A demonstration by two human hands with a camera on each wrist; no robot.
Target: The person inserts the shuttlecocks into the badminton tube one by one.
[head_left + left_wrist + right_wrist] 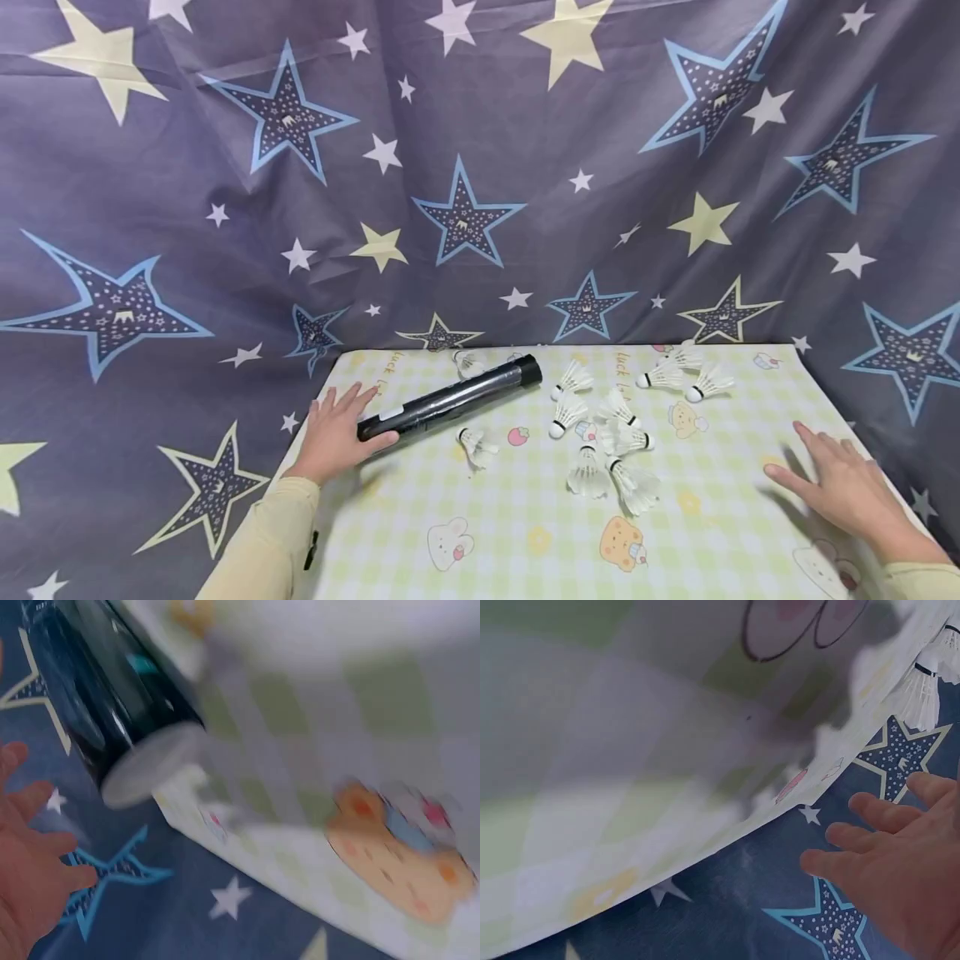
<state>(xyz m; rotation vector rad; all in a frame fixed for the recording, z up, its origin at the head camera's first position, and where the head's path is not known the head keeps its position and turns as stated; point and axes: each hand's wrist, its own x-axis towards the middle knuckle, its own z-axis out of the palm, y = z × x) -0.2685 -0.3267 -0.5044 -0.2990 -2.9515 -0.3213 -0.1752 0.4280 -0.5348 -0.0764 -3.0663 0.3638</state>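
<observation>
Pale yellow long sleeves (pixel 258 542) (a small black piece (pixel 311 550) shows at the left one's edge) meet bare hands (pixel 337 437).

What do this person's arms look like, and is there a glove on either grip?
The left sleeve and right sleeve are pale yellow. The left grip and right grip are bare, with no gloves. A small dark piece shows by the left sleeve's edge; I can't tell what it is.

Probably a home; star-printed fabric (pixel 480 125) hangs behind a tabletop (pixel 525 487) in pastel, cartoon-dotted checks.
</observation>
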